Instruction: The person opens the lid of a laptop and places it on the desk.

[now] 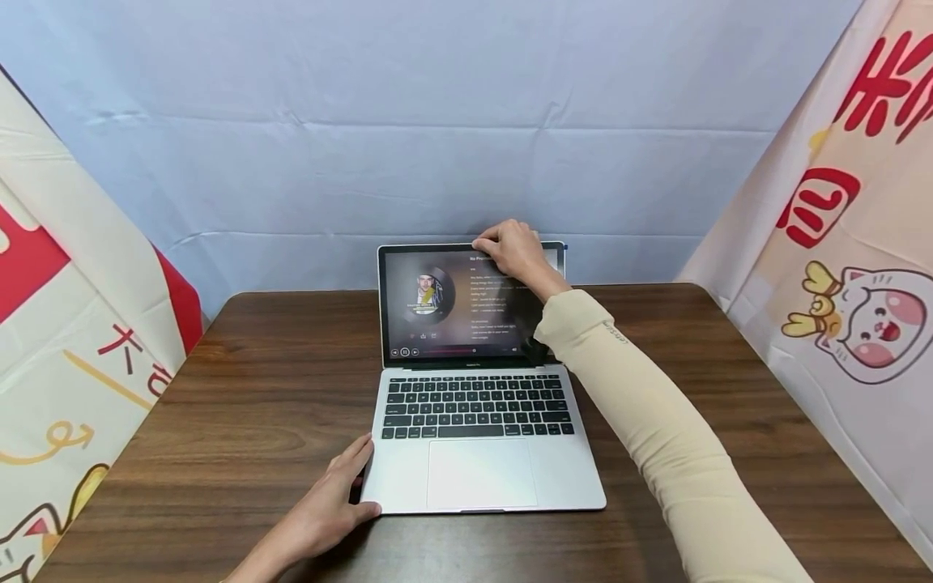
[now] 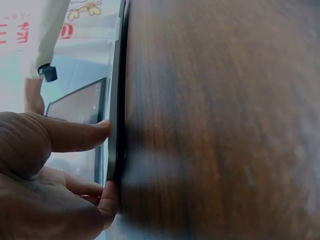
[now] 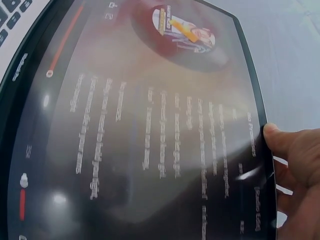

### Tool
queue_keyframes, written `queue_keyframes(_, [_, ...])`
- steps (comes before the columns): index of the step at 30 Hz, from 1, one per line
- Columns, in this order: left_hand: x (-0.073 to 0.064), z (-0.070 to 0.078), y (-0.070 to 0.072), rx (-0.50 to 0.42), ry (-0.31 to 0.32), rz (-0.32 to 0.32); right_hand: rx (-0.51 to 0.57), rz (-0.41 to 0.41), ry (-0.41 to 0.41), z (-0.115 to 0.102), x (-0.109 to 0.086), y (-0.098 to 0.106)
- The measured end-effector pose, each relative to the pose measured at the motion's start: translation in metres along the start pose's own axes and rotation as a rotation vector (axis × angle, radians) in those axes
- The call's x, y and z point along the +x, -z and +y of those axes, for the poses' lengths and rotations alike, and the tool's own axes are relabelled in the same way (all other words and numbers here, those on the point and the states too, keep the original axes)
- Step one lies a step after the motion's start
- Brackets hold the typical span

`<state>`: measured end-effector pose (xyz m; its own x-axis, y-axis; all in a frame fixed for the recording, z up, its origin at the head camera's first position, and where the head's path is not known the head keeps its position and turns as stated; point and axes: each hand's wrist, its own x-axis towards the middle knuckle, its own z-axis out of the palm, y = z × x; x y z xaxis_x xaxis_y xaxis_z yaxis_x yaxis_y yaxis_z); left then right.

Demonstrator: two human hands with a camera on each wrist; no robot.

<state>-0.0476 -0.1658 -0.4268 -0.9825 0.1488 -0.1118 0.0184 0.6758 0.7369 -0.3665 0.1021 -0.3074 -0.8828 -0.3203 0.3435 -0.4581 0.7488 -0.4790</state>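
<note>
A silver laptop (image 1: 481, 478) stands raised on a wooden table, its screen (image 1: 466, 324) lit with a music player and lines of lyrics. At the front left corner of the base, my left hand (image 1: 331, 502) holds the laptop, thumb on the front edge and fingers along the left side. My right hand (image 1: 516, 249) grips the top edge of the screen right of its middle. In the right wrist view, the thumb of that right hand (image 3: 300, 155) lies on the screen's front rim and the fingers are behind it. The left wrist view shows the left thumb (image 2: 80, 135) against the base's edge.
The brown wooden table (image 1: 277, 389) extends on both sides of the laptop. A pale blue cloth (image 1: 437, 121) hangs behind it. Printed cloths with cartoon figures and red characters hang at the left (image 1: 66, 324) and right (image 1: 860, 267).
</note>
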Motion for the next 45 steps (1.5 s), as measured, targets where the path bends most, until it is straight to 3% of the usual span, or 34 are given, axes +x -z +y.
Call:
queue_keyframes(15, [0.000,0.001,0.001,-0.008,0.003,-0.004,-0.005,0.003,-0.058,0.039,-0.011,0.022])
queue_keyframes(20, [-0.001,0.000,0.001,-0.003,0.010,-0.001,0.063,0.026,-0.050,0.053,-0.017,0.029])
queue_keyframes(28, [-0.001,0.000,0.001,-0.010,0.012,-0.004,0.117,0.086,-0.110,0.076,-0.027,0.036])
queue_keyframes(35, [-0.001,0.000,0.000,-0.007,0.004,0.000,0.142,0.133,-0.153,0.082,-0.031,0.036])
queue_keyframes(41, [-0.001,0.000,0.000,-0.008,0.002,-0.002,0.298,0.153,-0.268,0.085,-0.033,0.037])
queue_keyframes(45, [-0.001,0.000,0.000,-0.004,-0.004,0.001,0.328,0.154,-0.283,0.086,-0.033,0.037])
